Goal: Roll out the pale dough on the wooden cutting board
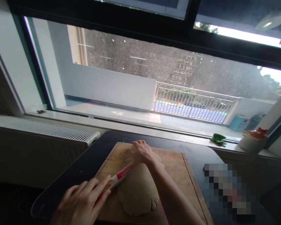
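A slab of pale dough [138, 190] lies flattened on a wooden cutting board [175, 168], its edge cracked at the near right. Slanting across the dough's left part is a white tube with a red printed band [124, 172]; its exact kind is unclear. The near end of this tube sits in my left hand [84, 200], fingers wrapped along it. My right hand [142, 152] reaches over the dough to the tube's far end, fingers bent over it. That far end is hidden beneath the hand, and my right forearm covers part of the dough's right side.
The board rests on a dark table [67, 187] against a windowsill [154, 132]. A radiator [49, 131] stands at the left. On the sill at right are a green crumpled item [218, 139] and a white pot with an orange top [253, 142]. A pixelated patch covers something on the table's right.
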`<action>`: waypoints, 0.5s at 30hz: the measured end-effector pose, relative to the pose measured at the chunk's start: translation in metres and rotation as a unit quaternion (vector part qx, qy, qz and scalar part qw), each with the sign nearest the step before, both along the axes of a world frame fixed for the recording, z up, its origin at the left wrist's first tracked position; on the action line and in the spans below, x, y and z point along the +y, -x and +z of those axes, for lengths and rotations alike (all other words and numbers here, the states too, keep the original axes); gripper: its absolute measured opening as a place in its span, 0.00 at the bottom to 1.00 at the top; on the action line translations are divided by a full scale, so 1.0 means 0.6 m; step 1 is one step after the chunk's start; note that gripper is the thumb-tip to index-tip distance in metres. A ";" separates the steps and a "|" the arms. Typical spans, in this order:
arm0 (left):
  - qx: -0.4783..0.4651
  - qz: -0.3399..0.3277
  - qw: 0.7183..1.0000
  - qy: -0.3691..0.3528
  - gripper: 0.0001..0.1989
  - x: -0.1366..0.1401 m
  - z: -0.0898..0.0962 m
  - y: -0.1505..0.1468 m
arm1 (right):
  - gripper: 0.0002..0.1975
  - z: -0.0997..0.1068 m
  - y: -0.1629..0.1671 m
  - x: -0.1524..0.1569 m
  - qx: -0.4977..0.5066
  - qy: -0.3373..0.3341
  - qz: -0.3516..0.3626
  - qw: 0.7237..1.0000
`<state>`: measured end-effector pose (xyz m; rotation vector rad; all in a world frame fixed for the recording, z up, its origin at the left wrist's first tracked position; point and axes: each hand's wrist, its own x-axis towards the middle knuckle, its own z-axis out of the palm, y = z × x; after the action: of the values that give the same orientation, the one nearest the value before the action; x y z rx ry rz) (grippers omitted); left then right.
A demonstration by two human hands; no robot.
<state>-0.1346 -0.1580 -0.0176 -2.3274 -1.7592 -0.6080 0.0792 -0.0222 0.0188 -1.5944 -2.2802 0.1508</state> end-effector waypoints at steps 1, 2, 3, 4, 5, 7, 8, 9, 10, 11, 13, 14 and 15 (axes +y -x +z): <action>0.006 -0.008 1.000 0.006 0.18 0.004 0.003 -0.008 | 0.20 -0.001 -0.004 -0.006 -0.003 0.002 -0.002 1.000; 0.011 -0.013 1.000 0.011 0.17 0.007 0.005 -0.015 | 0.21 -0.003 -0.009 -0.016 -0.004 0.001 -0.002 1.000; 0.013 -0.016 1.000 0.013 0.17 0.009 0.005 -0.022 | 0.21 -0.006 -0.016 -0.027 -0.005 -0.005 0.000 1.000; 0.010 -0.014 1.000 0.011 0.17 0.010 0.005 -0.027 | 0.20 -0.010 -0.023 -0.040 -0.004 -0.017 0.000 1.000; 0.006 -0.013 1.000 0.007 0.17 0.010 0.004 -0.031 | 0.19 -0.014 -0.030 -0.054 -0.004 -0.032 -0.002 0.999; -0.004 -0.014 1.000 -0.002 0.17 0.006 0.001 -0.038 | 0.17 -0.026 -0.045 -0.083 -0.002 -0.065 -0.011 0.998; -0.011 -0.016 1.000 -0.009 0.17 0.003 -0.001 -0.041 | 0.16 -0.031 -0.051 -0.096 -0.001 -0.078 -0.018 0.997; -0.016 -0.019 1.000 -0.015 0.17 0.000 -0.002 -0.043 | 0.16 -0.035 -0.055 -0.106 0.002 -0.089 -0.025 0.996; -0.021 -0.020 0.999 -0.017 0.18 -0.003 -0.002 -0.045 | 0.15 -0.037 -0.058 -0.112 0.003 -0.094 -0.026 0.995; -0.024 -0.022 0.999 -0.017 0.18 -0.005 -0.002 -0.046 | 0.15 -0.037 -0.058 -0.114 0.002 -0.095 -0.025 0.995; -0.031 -0.026 0.999 -0.007 0.17 -0.004 -0.001 -0.045 | 0.15 -0.031 -0.051 -0.105 -0.008 -0.085 -0.018 0.996; -0.036 -0.027 0.999 -0.001 0.17 -0.002 0.000 -0.043 | 0.15 -0.025 -0.043 -0.094 -0.016 -0.074 -0.010 0.997; -0.044 -0.030 0.999 0.004 0.17 0.002 0.000 -0.040 | 0.15 -0.020 -0.034 -0.080 -0.023 -0.060 -0.003 0.998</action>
<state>-0.1108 -0.1568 -0.0173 -2.4008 -1.7357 -0.7252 0.0994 -0.0701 0.0071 -1.5599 -2.2724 -0.0248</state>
